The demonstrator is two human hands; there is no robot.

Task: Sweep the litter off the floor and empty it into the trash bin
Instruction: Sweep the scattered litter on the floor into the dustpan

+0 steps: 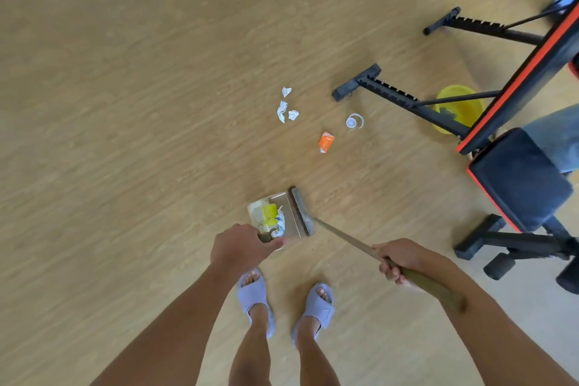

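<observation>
My left hand (239,248) grips the handle of a metal dustpan (293,219) resting on the wooden floor; yellow and white litter (270,213) lies inside it. My right hand (399,260) holds the broom handle (347,241), and the broom head (301,210) sits at the pan's right edge. Loose on the floor farther ahead are three crumpled white papers (285,106), an orange wrapper (326,142) and a small clear plastic cup (354,121). A yellow bin (458,105) stands behind the bench frame on the right.
A black and red exercise bench (520,178) with black floor bars (388,91) fills the right side. A person's trouser leg (554,138) shows beside it. My feet in lilac slippers (253,298) stand just behind the dustpan.
</observation>
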